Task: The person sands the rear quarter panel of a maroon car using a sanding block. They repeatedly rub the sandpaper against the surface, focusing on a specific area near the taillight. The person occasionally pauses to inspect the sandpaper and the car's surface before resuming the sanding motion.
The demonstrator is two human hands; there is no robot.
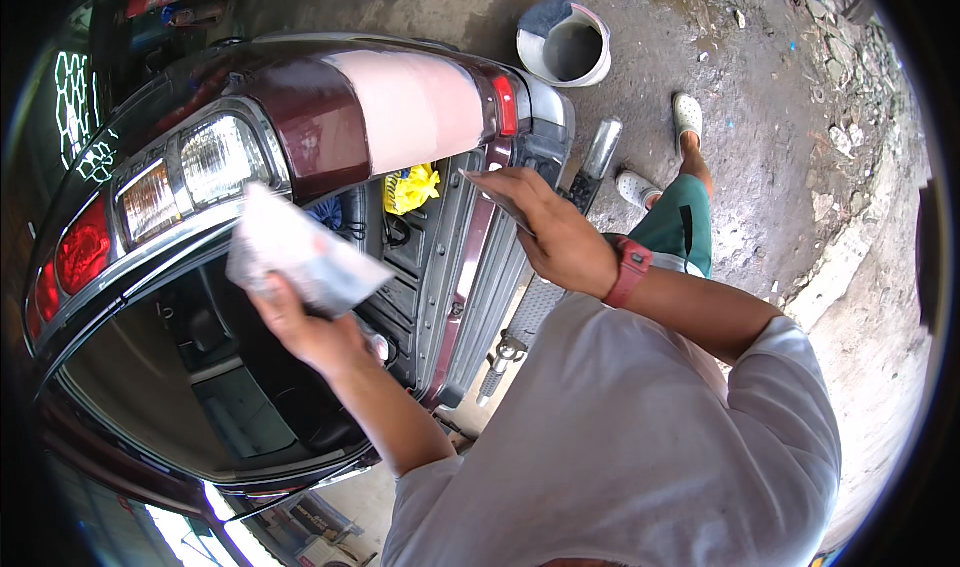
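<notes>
My left hand (305,332) grips a flat whitish sheet or board (300,257) with faint pink and grey smears, blurred by motion. It is held above the rear window and open cargo area of a maroon vehicle (310,122). My right hand (550,232), with a red watch (632,267) on its wrist, is raised over the rear sill. Its fingers lie along a thin, flat, dark piece (497,189), seen nearly edge-on, so its kind cannot be made out. A pale pink patch (415,107) covers part of the body panel beyond both hands.
Inside the cargo area lies a yellow plastic bag (411,189). Lamps (220,157) flank the raised tailgate window (230,377). A tow bar with a ball (508,349) juts out near me. A bucket (565,43) stands on the wet ground beyond, and rubble (845,77) lies at the right.
</notes>
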